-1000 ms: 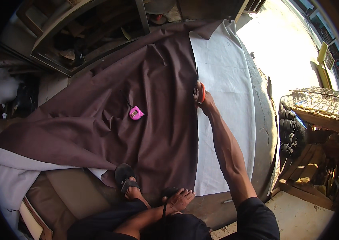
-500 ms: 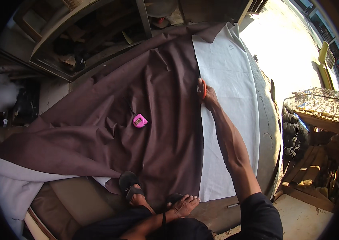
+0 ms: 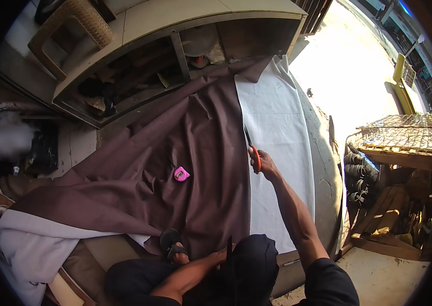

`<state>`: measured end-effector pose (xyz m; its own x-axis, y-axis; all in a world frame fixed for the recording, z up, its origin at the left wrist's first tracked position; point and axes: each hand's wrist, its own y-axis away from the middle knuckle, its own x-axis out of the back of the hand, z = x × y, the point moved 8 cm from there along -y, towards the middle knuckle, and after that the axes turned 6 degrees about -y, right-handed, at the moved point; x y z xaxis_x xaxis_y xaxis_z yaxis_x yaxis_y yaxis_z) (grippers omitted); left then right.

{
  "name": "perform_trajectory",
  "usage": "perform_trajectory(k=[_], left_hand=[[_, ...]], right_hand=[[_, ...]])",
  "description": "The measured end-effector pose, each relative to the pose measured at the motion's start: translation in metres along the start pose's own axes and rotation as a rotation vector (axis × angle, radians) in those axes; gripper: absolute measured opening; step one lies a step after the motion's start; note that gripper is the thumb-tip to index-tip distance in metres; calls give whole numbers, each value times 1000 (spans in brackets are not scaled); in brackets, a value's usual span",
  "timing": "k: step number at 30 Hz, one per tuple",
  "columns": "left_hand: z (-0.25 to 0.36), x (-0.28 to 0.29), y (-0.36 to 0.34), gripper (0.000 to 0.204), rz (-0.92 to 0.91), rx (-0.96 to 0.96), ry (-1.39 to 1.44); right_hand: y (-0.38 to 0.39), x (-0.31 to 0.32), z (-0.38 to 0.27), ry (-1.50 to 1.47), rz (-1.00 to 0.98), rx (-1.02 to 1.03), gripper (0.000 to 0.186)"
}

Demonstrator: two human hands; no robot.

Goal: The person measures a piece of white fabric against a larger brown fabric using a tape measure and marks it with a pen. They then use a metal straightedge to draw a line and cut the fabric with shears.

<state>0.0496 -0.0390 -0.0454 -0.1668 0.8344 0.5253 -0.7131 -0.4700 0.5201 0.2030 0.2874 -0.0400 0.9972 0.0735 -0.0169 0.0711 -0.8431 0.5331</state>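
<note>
A large sheet of dark brown fabric (image 3: 200, 153) with a pale backing is spread on the floor; its right side lies folded over, showing the white underside (image 3: 282, 204). My right hand (image 3: 264, 164) grips scissors (image 3: 257, 159) with orange-red handles, their dark blades pointing away from me along the line where brown meets white. On the brown part sits a pink tape measure (image 3: 181, 174), left of the scissors. My left hand (image 3: 222, 255) is low near the fabric's near edge, its fingers hidden behind my knee.
My sandalled foot (image 3: 172, 245) rests on the fabric's near edge. A low cabinet (image 3: 175, 30) spans the far side, with a woven plastic stool (image 3: 70, 38) at its left. To the right are a wire rack (image 3: 402, 135) and wood scraps (image 3: 384, 214). A pen-like stick (image 3: 291, 262) lies nearby.
The view has shifted, bringing more of the cabinet in. The scissors' blades now show beyond my right hand, which sits nearer to me. My left hand has gone behind my knee.
</note>
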Motion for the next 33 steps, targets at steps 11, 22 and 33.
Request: perform_trajectory(k=[11, 22, 33], left_hand=[[42, 289, -159, 31, 431, 100, 64], [43, 327, -448, 62, 631, -80, -421], [34, 325, -462, 66, 498, 8, -583]], right_hand=[[143, 273, -76, 681, 32, -181, 65], [-109, 392, -100, 977, -86, -48, 63], [-201, 416, -132, 1159, -543, -176, 62]])
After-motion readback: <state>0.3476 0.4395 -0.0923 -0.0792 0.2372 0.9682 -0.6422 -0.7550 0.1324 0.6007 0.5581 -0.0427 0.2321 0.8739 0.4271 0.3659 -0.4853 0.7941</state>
